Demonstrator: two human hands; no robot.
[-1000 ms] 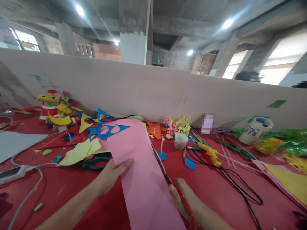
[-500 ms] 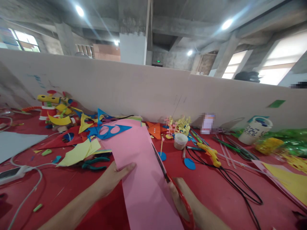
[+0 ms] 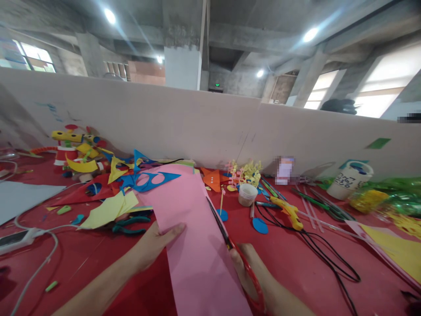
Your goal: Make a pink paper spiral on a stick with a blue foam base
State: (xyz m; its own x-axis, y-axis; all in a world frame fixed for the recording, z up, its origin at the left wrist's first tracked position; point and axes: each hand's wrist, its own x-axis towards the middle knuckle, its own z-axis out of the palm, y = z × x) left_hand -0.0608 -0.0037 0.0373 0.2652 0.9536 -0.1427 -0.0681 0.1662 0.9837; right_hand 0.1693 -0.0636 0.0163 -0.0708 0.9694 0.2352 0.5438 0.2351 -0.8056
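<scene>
A long pink paper sheet (image 3: 194, 245) stretches from the near edge of view toward the back of the table. My left hand (image 3: 164, 239) grips its left edge, thumb flat on top and the other fingers hidden beneath. In my right hand (image 3: 246, 267) are red-handled scissors (image 3: 226, 239), held along the sheet's right edge with the blades pointing away from me. The blades look nearly closed. Blue felt-like scraps (image 3: 151, 182) with round holes lie over the far left part of the pink sheet.
Left of my hand lie teal-handled pliers (image 3: 131, 224), pale yellow sheets (image 3: 110, 208) and a white power strip (image 3: 19, 240). To the right are a small white cup (image 3: 247, 194), a yellow glue gun (image 3: 287, 211) with black cord and a white bucket (image 3: 349, 180). A white partition (image 3: 210, 127) stands behind.
The scissor blades have drawn closer together and their tips have shifted slightly left. My left hand and the pink paper stay almost in place.
</scene>
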